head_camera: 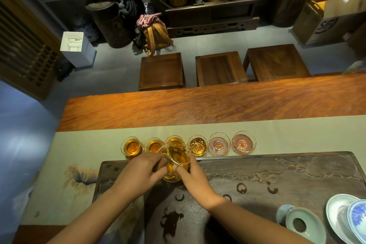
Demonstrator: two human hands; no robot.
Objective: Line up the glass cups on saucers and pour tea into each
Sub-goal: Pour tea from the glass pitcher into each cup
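Note:
Several glass cups on saucers stand in a row on the pale runner (297, 136). The three at the left (132, 146) hold amber tea. Tea runs into the fourth cup (198, 146) from a tilted glass pitcher (176, 159), its spout pointing right. My left hand (141, 172) grips the pitcher's left side. My right hand (193, 176) holds its lower right side, fingers curled on the glass. The two cups at the right (218, 145) (243, 144) hold no tea.
A dark carved tea tray (277, 174) with wet rings lies in front of the row. A celadon strainer (301, 224) and a blue-and-white lidded bowl (350, 216) sit at its right end. Three wooden stools (219, 68) stand beyond the wooden table (198, 105).

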